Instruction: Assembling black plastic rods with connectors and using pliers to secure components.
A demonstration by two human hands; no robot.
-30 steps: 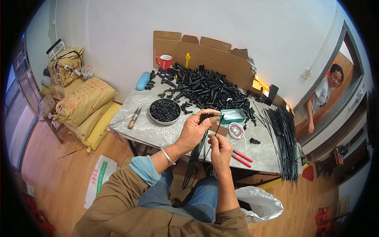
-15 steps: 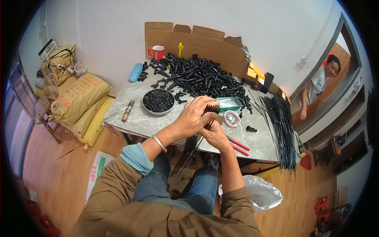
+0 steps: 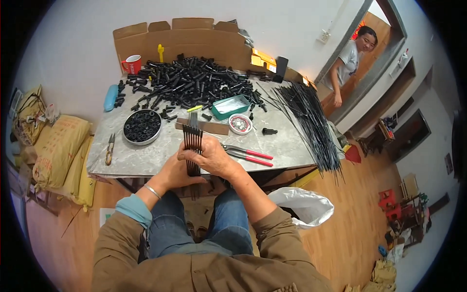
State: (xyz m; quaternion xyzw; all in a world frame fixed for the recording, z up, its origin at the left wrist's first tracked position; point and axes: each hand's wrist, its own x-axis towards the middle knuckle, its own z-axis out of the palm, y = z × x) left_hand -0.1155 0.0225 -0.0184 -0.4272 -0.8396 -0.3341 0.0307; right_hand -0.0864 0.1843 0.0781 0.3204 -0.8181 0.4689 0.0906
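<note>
A bundle of thin black rods [image 3: 193,138] stands upright at the table's front edge, its top ends side by side in a row. My left hand [image 3: 170,173] wraps round its lower part. Higher up, my right hand [image 3: 213,158] closes on it from the right, thumb across the front. Just beyond lies a brown strip [image 3: 219,128]. Red-handled pliers [image 3: 250,155] rest right of my right hand. To the left are a metal bowl [image 3: 141,142] of black rings and a pair of thread snips [image 3: 110,150].
A heap of black tubular parts [image 3: 199,85] covers the back of the grey table [image 3: 292,141]. A green tray [image 3: 219,114] and white tub [image 3: 240,132] stand before it. More black rods [image 3: 311,121] overhang the right edge. A person [image 3: 348,61] stands in the doorway.
The view has turned right. The bundle, tilted before, now stands upright and lower in my hands. My right hand has shifted its hold to the front, and the brown strip now shows.
</note>
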